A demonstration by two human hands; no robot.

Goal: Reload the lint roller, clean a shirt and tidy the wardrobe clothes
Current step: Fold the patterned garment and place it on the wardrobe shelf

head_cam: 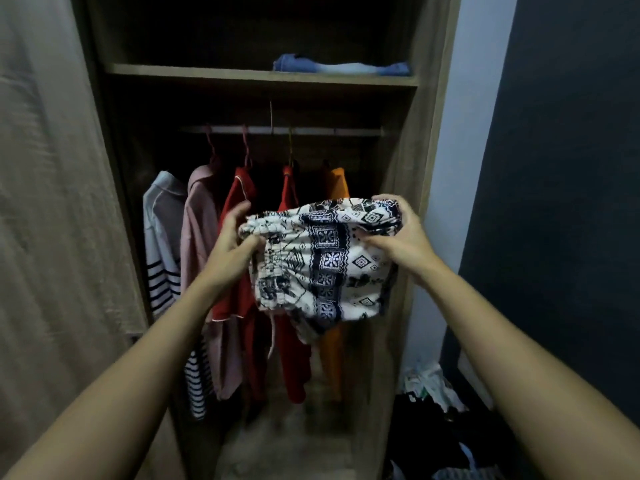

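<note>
I hold a folded white garment with a dark blue pattern in front of the open wardrobe. My left hand grips its left, gathered edge. My right hand grips its upper right corner. The cloth hangs below both hands, with a drawstring dangling under it. Behind it, several clothes hang on a rail: a striped white top, a pink one, two red ones and an orange one. No lint roller is in view.
Folded blue jeans lie on the upper wooden shelf. The wardrobe door stands open at the left. A heap of dark and light clothes lies on the floor at the right, against a dark wall.
</note>
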